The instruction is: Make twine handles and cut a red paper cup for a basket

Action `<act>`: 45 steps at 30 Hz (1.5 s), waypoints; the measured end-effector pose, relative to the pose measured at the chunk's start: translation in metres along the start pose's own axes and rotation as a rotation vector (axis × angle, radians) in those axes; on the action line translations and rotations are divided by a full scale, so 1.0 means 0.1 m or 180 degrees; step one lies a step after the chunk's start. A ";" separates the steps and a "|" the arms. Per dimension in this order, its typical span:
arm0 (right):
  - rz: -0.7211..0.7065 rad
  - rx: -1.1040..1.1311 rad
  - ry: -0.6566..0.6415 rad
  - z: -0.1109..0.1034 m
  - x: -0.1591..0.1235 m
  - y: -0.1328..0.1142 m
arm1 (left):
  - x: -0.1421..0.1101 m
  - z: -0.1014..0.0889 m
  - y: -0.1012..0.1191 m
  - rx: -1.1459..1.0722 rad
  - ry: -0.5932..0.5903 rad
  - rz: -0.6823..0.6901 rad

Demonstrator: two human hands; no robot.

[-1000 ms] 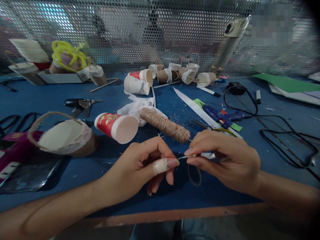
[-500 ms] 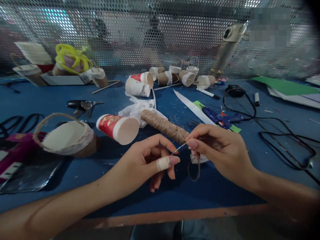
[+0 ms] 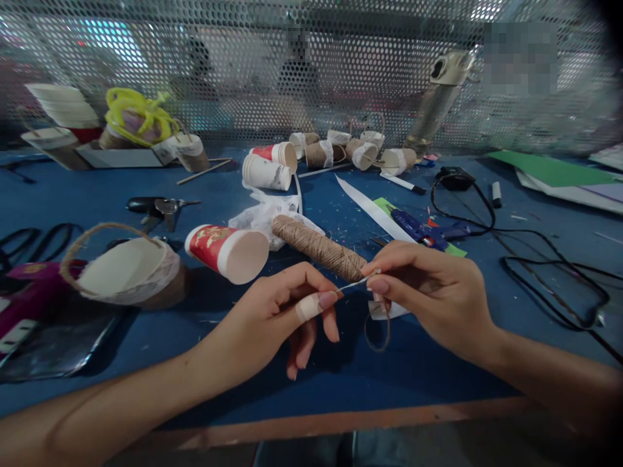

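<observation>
A thin pale strand (image 3: 351, 284), either string or wire, runs taut between my two hands. My left hand (image 3: 292, 311), with a bandage on its thumb, pinches one end between thumb and forefinger. Its other fingers curl loosely below. Thumb and forefinger of my right hand (image 3: 433, 285) grip the other end. Beneath the right fingertips hangs a thin brown loop (image 3: 378, 350), beside a small white piece (image 3: 396, 312); how the loop is held is hidden. Just behind both hands lies a roll of brown twine (image 3: 318, 246).
A lace-trimmed cup basket (image 3: 136, 269) and a red paper cup (image 3: 226, 253) sit left. At right are a blue glue gun (image 3: 423, 227), a black cable (image 3: 555, 305) and a white paper strip (image 3: 372, 207). Small twine-wrapped cups (image 3: 363, 154) lie near the perforated metal screen (image 3: 243, 78).
The right fingers have shifted their pinch along the strand and lifted slightly, showing the white piece below. My left hand has stayed near the same place, still pinching.
</observation>
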State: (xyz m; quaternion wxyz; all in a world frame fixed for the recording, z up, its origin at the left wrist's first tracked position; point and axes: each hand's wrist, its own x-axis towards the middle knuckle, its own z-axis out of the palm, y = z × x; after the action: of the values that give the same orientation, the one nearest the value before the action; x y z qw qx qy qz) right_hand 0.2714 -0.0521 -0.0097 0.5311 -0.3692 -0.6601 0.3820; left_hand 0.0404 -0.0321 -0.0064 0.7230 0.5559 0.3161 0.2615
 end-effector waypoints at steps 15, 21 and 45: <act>0.0528 0.0831 -0.0238 0.00 0.01 0.04 | 0.01 -0.03 -0.03 -0.0642 -0.0611 -0.0161; 0.0590 0.0588 0.0089 0.01 0.00 0.02 | -0.03 0.02 -0.04 -0.0155 -0.0254 -0.0042; 0.0312 0.1070 -0.0123 0.00 0.02 0.04 | 0.00 -0.07 -0.03 -0.0849 -0.1227 -0.0286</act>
State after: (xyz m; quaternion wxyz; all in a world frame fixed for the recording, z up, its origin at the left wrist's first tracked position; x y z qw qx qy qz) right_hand 0.2716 -0.0485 -0.0125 0.5534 -0.2995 -0.5782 0.5194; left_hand 0.0355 -0.0282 -0.0108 0.8479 0.4805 0.1593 0.1575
